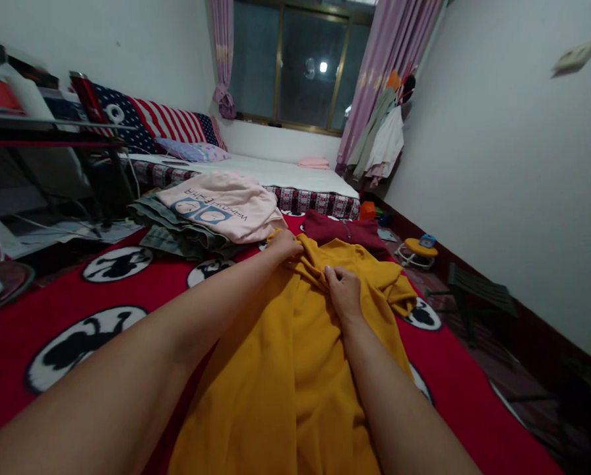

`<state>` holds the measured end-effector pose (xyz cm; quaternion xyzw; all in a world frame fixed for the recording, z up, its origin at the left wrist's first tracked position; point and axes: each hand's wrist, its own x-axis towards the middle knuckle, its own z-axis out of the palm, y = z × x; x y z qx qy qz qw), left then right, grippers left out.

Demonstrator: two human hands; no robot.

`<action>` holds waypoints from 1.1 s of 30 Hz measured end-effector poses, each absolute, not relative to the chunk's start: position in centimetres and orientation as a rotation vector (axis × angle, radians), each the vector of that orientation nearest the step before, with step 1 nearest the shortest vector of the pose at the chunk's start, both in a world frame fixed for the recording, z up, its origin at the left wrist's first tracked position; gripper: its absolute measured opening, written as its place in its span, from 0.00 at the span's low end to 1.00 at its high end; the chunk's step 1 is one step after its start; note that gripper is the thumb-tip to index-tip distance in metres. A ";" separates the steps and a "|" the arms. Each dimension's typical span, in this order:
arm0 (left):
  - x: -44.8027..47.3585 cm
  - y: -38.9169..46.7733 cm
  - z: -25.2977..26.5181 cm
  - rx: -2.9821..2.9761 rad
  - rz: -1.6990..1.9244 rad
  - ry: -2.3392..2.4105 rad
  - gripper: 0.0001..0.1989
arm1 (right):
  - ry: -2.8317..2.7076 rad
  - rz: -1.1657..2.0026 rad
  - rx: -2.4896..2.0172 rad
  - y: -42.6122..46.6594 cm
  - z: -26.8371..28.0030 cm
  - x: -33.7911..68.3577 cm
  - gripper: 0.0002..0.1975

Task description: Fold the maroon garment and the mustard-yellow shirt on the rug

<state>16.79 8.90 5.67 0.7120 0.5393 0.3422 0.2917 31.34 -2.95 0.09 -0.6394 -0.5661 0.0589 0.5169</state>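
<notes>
A long mustard-yellow garment (266, 369) lies stretched toward me over a red blanket (177, 310) with black-and-white round prints. Near its far end my left hand (284, 247) is closed on the cloth. My right hand (343, 287) pinches a fold of the same garment a little nearer and to the right. Between the two hands the fabric is bunched into creases. One short yellow sleeve (399, 290) spreads out at the right. Just beyond the garment is a folded dark red piece of clothing (342, 229).
A pink printed top (231, 204) rests on folded denim (177, 227) at the far left of the blanket. Behind stands a bed with a white sheet (266, 170). A cluttered desk (53, 125) is at left; a yellow stool (421, 248) and a dark folding stool (478, 290) stand right.
</notes>
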 end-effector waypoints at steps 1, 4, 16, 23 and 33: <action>16.5 8.7 6.1 1.868 0.932 1.432 0.04 | -1.329 0.156 -1.534 -2.9 0.1 31.4 0.21; 15.5 7.4 6.8 1.751 0.998 1.394 0.09 | -1.232 0.154 -1.532 -2.9 0.1 31.6 0.19; 11.3 2.2 2.1 1.925 1.145 1.476 0.15 | -1.183 -0.198 -1.846 -3.6 -0.6 32.0 0.18; 11.9 1.7 2.3 2.049 1.127 1.450 0.14 | -1.177 -0.315 -1.544 -3.3 0.3 34.5 0.15; 12.7 0.3 1.1 2.378 1.012 1.554 0.14 | -1.816 -0.143 -1.557 -3.6 1.1 29.5 0.14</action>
